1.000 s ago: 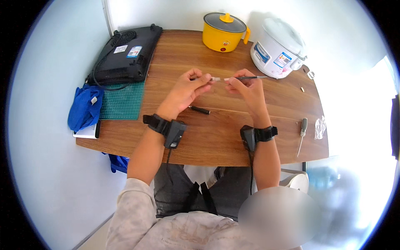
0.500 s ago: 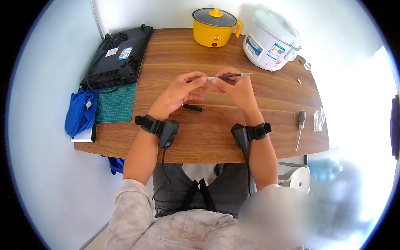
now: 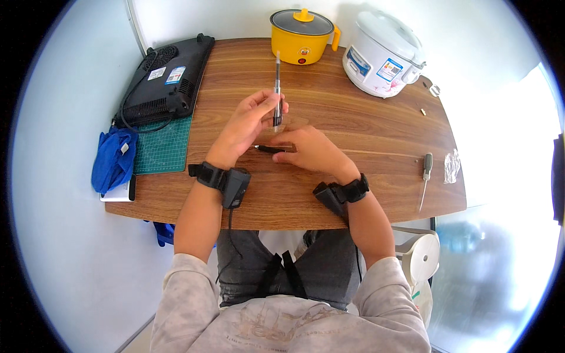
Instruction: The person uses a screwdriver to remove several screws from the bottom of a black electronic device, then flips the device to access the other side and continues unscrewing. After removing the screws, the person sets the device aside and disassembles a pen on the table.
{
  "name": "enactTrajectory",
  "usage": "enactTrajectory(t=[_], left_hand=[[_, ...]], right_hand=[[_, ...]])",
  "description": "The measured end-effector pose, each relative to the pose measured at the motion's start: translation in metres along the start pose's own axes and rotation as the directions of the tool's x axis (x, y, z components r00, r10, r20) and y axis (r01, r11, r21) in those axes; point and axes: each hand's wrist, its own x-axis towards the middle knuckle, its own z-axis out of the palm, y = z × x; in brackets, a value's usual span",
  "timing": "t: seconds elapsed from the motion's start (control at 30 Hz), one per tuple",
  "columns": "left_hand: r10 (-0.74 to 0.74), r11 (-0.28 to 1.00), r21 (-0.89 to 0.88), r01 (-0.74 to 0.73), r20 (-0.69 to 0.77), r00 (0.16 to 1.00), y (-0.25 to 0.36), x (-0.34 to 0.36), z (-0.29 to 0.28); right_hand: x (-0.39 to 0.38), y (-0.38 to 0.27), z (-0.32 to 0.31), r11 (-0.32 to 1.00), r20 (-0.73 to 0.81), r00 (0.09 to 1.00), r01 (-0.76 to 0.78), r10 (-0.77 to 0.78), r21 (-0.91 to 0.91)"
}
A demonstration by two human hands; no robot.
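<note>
Upright in my left hand [image 3: 256,117] is a slim pen [image 3: 277,76] with a clear and dark body, pinched between thumb and fingers. Its upper end points toward the far side of the table, in front of the yellow pot. My right hand [image 3: 315,152] is low over the wood, fingers apart around the right end of a short black pen part [image 3: 271,149]. That part lies on the table just below the left fingers, a light tip at its left end. Whether the right fingertips touch it is hard to see.
A yellow pot [image 3: 297,47] and a white rice cooker [image 3: 376,67] stand at the back. To the left are a black appliance [image 3: 168,88], a green cutting mat [image 3: 165,150] and a blue cloth bag [image 3: 113,159]. A screwdriver [image 3: 426,170] and crumpled clear plastic [image 3: 451,167] lie at right.
Both hands were together at the pen. My right hand has let go and come down to the black part. My left hand has turned the pen upright.
</note>
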Motion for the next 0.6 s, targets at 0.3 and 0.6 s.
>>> enactTrajectory(t=[0.3, 0.6], left_hand=[[0.009, 1.0, 0.013, -0.008, -0.062, 0.998, 0.004, -0.005, 0.01], [-0.028, 0.998, 0.048, 0.031, -0.051, 0.998, 0.001, -0.004, 0.003]], right_hand=[[0.0, -0.001, 0.007, 0.98, -0.019, 1.0, -0.025, 0.022, -0.198], [-0.013, 0.021, -0.05, 0.912, -0.482, 0.808, -0.156, 0.338, 0.379]])
